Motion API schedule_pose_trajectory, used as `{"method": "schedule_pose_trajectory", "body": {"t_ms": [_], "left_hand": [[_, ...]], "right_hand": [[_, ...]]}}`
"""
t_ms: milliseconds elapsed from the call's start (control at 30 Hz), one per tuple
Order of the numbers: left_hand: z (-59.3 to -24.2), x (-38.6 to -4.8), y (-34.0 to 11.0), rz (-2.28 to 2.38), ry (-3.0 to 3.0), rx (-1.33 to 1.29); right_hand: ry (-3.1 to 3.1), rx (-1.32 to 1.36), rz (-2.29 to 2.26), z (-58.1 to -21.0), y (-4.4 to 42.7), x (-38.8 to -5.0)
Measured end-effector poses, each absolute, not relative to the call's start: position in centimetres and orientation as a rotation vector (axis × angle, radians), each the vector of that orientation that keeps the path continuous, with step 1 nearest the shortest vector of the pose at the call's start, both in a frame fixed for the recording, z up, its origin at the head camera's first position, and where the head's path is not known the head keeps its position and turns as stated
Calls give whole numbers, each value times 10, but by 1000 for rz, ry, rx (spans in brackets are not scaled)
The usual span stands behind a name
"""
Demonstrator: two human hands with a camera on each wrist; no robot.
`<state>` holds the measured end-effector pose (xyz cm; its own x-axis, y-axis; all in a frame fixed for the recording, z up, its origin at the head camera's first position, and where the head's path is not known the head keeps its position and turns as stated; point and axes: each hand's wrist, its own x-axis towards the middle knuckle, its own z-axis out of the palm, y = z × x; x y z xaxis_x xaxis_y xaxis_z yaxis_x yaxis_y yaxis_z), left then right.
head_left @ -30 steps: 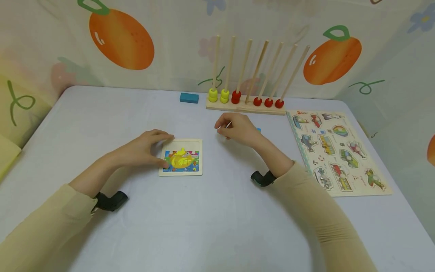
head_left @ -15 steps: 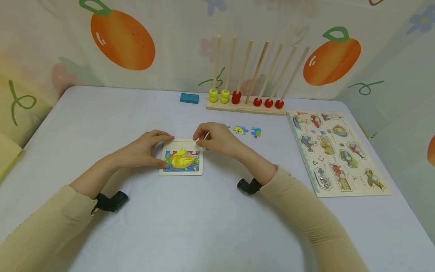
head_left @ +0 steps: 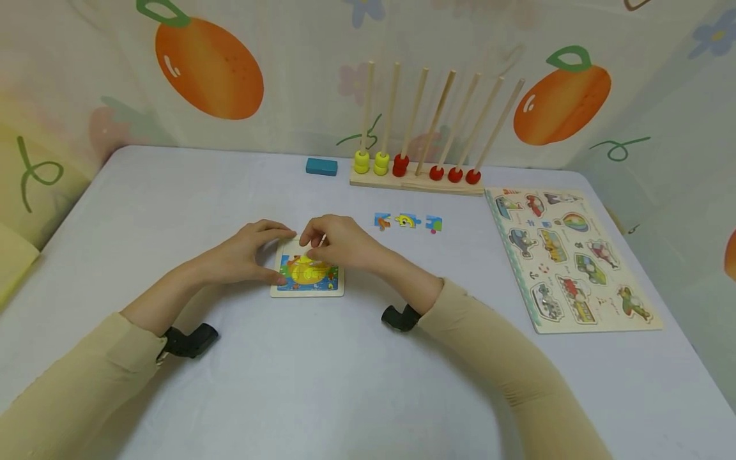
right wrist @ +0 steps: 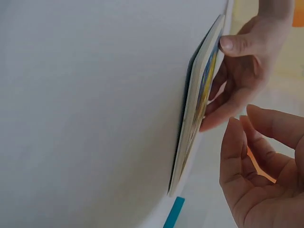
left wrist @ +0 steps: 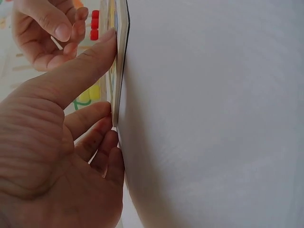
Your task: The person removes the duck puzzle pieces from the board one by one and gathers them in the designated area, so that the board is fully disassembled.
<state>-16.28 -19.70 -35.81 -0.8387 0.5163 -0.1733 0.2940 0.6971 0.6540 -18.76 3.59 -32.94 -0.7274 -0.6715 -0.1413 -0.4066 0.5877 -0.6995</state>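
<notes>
Framed jigsaw (head_left: 307, 294) on white tabletop (head_left: 299, 383), left hand (head_left: 244, 253) holding its left side, thumb and fingers set wide. Right hand (head_left: 340, 243) above, narrow; can't tell whether it pinches anything. Sideways press could skew the frame; brushing finger could unseat laid pieces (head_left: 313, 275).

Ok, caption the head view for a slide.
Left hand holds a puzzle, right hand over it, three loose pieces nearby.

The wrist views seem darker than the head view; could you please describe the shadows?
Head view: brighter, soft shadow beside the left sleeve; left wrist: dim, shadow beside the puzzle tray; right wrist: also dim, faint shadow on the tablecloth.
</notes>
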Motion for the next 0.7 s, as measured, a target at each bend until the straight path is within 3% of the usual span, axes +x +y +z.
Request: {"method": "schedule_pose_trajectory", "body": {"t_ms": [700], "left_hand": [[-361, -165, -199, 932, 2554, 678]], "right_hand": [[2377, -913, -775, -338, 12, -183]]}}
